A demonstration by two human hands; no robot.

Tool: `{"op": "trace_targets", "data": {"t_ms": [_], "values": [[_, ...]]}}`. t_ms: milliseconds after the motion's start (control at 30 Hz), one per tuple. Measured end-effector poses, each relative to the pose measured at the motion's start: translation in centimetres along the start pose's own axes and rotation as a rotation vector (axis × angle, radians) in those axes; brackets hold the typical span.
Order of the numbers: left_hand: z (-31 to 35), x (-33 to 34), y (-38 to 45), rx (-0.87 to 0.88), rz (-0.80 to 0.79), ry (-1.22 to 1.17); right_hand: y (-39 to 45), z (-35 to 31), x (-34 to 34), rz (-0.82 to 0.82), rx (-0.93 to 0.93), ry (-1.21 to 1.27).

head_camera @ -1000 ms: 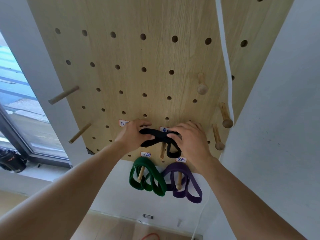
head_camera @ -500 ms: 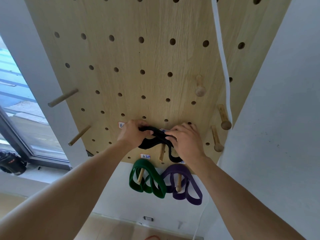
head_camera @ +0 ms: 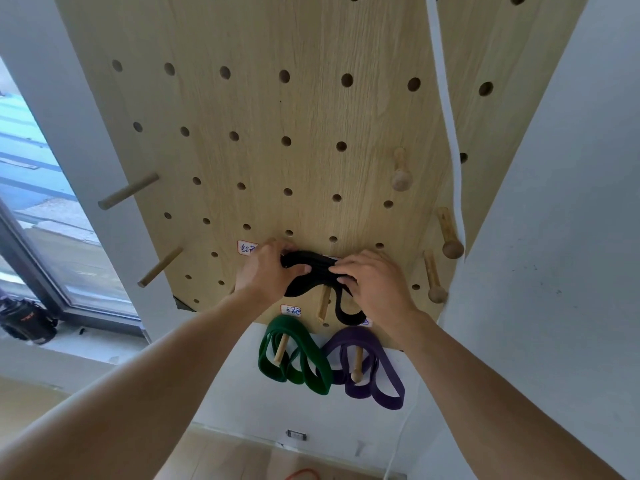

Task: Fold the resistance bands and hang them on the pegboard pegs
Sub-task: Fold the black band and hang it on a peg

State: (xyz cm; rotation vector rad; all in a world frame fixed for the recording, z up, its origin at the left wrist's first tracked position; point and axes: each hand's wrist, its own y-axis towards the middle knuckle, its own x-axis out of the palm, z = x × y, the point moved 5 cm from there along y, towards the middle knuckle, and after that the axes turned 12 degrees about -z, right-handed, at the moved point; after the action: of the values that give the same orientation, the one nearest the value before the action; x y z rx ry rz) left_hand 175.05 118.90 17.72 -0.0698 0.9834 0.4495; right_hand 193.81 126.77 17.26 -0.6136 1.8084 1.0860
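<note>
A folded black resistance band (head_camera: pixel 313 275) is pressed against the wooden pegboard (head_camera: pixel 277 133), over a plain wooden peg (head_camera: pixel 324 304) that sticks out below it. My left hand (head_camera: pixel 266 273) grips the band's left end and my right hand (head_camera: pixel 374 284) grips its right part, where a loop hangs down. Below, a folded green band (head_camera: pixel 301 358) hangs on a peg, and a folded purple band (head_camera: pixel 374 368) hangs on the peg beside it.
Plain pegs (head_camera: pixel 128 192) jut from the board's left edge and knobbed pegs (head_camera: pixel 401 174) from its right side. A white strap (head_camera: pixel 446 116) hangs down the board's right. Small labels (head_camera: pixel 246 247) mark the pegs. A window (head_camera: pixel 34 202) is at left, a white wall (head_camera: pixel 554 237) at right.
Both hands have pushed the black band slightly up and closer to the board, bunching it over the peg. The green and purple bands have not moved.
</note>
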Motion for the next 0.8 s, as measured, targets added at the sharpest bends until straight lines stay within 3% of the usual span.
{"op": "trace_targets", "data": {"t_ms": [133,267,800], "values": [[1.2,-0.4,-0.4,0.096,0.112,0.054,0.5,0.1,-0.2,0.065,0.065,0.119],[1.6,0.2,-0.6,0.156,0.114,0.105,-0.5,0.1,0.5,0.056,0.125,0.184],[3.2,1.1,-0.7,0.137,0.055,0.166,-1.1,0.3,0.2,0.061,0.123,0.047]]}}
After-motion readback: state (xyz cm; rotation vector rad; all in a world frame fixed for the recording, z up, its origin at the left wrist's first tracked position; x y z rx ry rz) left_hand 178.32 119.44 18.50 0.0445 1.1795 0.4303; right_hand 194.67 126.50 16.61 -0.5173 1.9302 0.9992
